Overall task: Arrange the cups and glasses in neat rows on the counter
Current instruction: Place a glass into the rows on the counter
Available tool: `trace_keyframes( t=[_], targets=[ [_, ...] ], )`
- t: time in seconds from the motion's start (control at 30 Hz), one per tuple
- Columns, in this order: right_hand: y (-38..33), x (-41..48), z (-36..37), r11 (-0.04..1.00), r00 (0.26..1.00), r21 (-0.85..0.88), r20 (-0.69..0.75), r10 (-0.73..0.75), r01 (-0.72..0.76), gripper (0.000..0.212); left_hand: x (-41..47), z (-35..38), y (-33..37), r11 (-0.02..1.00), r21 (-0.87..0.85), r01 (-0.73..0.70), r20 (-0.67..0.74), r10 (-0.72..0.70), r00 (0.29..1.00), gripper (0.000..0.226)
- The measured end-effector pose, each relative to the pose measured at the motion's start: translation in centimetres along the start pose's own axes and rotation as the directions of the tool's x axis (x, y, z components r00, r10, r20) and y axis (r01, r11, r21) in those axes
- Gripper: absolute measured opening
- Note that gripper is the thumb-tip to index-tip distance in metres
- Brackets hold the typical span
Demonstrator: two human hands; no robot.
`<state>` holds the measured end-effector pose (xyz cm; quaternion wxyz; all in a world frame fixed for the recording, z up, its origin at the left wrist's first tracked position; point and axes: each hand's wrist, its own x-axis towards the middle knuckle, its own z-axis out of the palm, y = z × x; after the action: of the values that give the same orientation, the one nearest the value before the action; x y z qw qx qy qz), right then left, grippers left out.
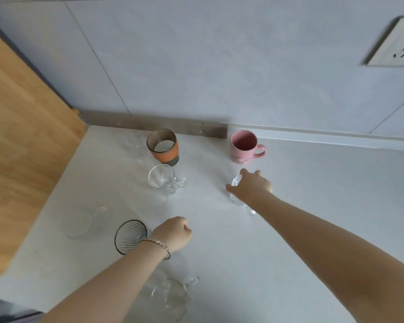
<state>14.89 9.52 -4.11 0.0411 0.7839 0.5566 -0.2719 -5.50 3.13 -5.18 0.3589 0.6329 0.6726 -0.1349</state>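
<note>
Head view: the right hand [250,185] reaches over the white counter [313,206] and grips a clear glass [235,182] from above, fingers curled round its rim. That glass sits toward the back edge, just in front of the pink mug [244,146], whose handle points right.

The left hand [173,234] is curled into a fist with nothing seen inside it. It sits mid-counter, just beside a ribbed glass with a dark rim [131,236]. A beaded bracelet [156,247] circles that wrist.

Near the back left corner stands an orange-sleeved cup [163,145], with 1 faint clear tumbler [132,141] to its left. A clear handled mug [163,180] stands just in front of the orange-sleeved cup. Another clear glass [82,222] sits by the left edge, and 1 more handled glass mug [170,297] lies near the front edge, partly under the left forearm.

A wooden board [21,148] leans at the left, and a wall socket [397,43] shows at upper right.
</note>
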Motion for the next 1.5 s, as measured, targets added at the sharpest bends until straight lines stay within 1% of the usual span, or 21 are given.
trace_keyframes(
  t=[0.13, 0.23, 0.3, 0.33, 0.4, 0.47, 0.5, 0.53, 0.6, 0.63, 0.7, 0.77, 0.8, 0.93, 1.0, 1.07, 1.17, 1.27, 1.33, 1.4, 1.5],
  targets=[
    [-1.0, 1.2, 0.4, 0.993, 0.993, 0.092, -0.084, 0.087, -0.079, 0.071, 0.8, -0.3, -0.8, 0.998, -0.023, -0.051, 0.035, 0.052, 0.998, 0.011],
    [-0.9, 0.6, 0.4, 0.964, 0.986, 0.248, -0.11, 0.125, -0.095, 0.082, 1.3, -0.3, -1.2, 0.997, -0.009, -0.075, 0.058, 0.076, 0.995, 0.011],
    [-0.5, -0.6, 0.5, 0.93, 0.986, 0.355, -0.096, 0.135, -0.092, 0.084, 1.4, -0.3, -1.5, 0.996, -0.002, -0.088, 0.074, 0.088, 0.993, 0.011],
    [-0.2, -1.3, 0.5, 0.926, 0.987, 0.369, -0.103, 0.127, -0.081, 0.081, 1.4, -0.3, -1.5, 0.996, -0.001, -0.091, 0.077, 0.091, 0.993, 0.011],
    [0.5, -3.1, 0.6, 0.953, 0.985, 0.302, -0.157, 0.066, -0.016, 0.072, 1.2, -0.5, -1.6, 0.995, -0.002, -0.099, 0.072, 0.099, 0.993, 0.011],
    [0.9, -5.4, 1.0, 0.974, 0.977, 0.189, -0.193, -0.085, 0.122, 0.066, 0.8, -1.0, -1.8, 0.994, -0.002, -0.11, 0.055, 0.11, 0.992, 0.013],
    [0.9, -6.6, 1.4, 0.967, 0.968, 0.138, -0.164, -0.192, 0.215, 0.063, 0.7, -1.3, -2.0, 0.993, -0.001, -0.116, 0.039, 0.116, 0.992, 0.014],
    [0.8, -7.9, 1.8, 0.943, 0.946, 0.095, -0.091, -0.311, 0.319, 0.059, 0.5, -1.5, -2.1, 0.993, -0.004, -0.121, 0.018, 0.121, 0.993, 0.017],
    [0.1, -10.4, 3.0, 0.866, 0.853, 0.063, 0.15, -0.5, 0.497, 0.049, 0.1, -2.0, -2.5, 0.992, -0.023, -0.124, -0.032, 0.123, 0.992, 0.021],
    [-0.4, -11.4, 3.8, 0.833, 0.793, 0.065, 0.273, -0.545, 0.55, 0.043, -0.1, -2.2, -2.6, 0.992, -0.037, -0.124, -0.058, 0.122, 0.991, 0.02],
    [-1.3, -12.9, 5.7, 0.806, 0.699, 0.075, 0.455, -0.551, 0.587, 0.039, -0.8, -2.3, -2.7, 0.989, -0.063, -0.137, -0.105, 0.13, 0.986, 0.016],
    [-2.1, -13.9, 7.3, 0.83, 0.657, 0.079, 0.572, -0.491, 0.552, 0.04, -1.6, -2.1, -2.7, 0.985, -0.072, -0.157, -0.133, 0.147, 0.98, 0.014],
    [-2.3, -14.3, 8.0, 0.851, 0.657, 0.086, 0.598, -0.46, 0.517, 0.041, -2.1, -2.0, -2.7, 0.984, -0.071, -0.162, -0.145, 0.151, 0.978, 0.012],
    [-2.2, -15.5, 9.6, 0.903, 0.719, 0.105, 0.57, -0.397, 0.416, 0.054, -3.8, -0.7, -3.0, 0.99, -0.047, -0.134, -0.16, 0.125, 0.979, 0.013],
    [-1.7, -15.8, 9.9, 0.914, 0.747, 0.075, 0.552, -0.371, 0.399, 0.054, -4.5, 0.1, -3.2, 0.995, -0.011, -0.102, -0.146, 0.099, 0.984, 0.015],
    [-0.8, -15.8, 10.0, 0.929, 0.748, 0.08, 0.57, -0.339, 0.361, 0.049, -4.9, 0.9, -3.3, 0.996, -0.005, -0.088, -0.127, 0.087, 0.988, 0.015],
    [1.9, -15.5, 9.3, 0.959, 0.785, 0.217, 0.556, -0.273, 0.18, 0.044, -5.1, 1.8, -2.8, 0.996, -0.014, -0.091, -0.115, 0.089, 0.989, 0.012],
    [6.1, -14.3, 7.8, 0.903, 0.873, 0.429, 0.453, -0.179, -0.037, 0.038, -5.0, 2.7, -1.8, 0.996, -0.03, -0.081, -0.113, 0.077, 0.991, 0.012],
    [9.0, -13.3, 6.8, 0.84, 0.927, 0.527, 0.365, -0.09, -0.126, 0.037, -4.9, 3.3, -1.1, 0.997, -0.034, -0.07, -0.114, 0.065, 0.991, 0.012],
    [11.2, -12.2, 6.1, 0.787, 0.959, 0.59, 0.284, 0.006, -0.179, 0.036, -4.8, 3.8, -0.5, 0.997, -0.037, -0.069, -0.107, 0.065, 0.992, 0.012],
    [12.3, -10.9, 5.8, 0.72, 0.972, 0.661, 0.222, 0.081, -0.211, 0.034, -4.7, 4.6, -0.2, 0.996, -0.053, -0.076, -0.086, 0.072, 0.994, 0.013]
  ],
)
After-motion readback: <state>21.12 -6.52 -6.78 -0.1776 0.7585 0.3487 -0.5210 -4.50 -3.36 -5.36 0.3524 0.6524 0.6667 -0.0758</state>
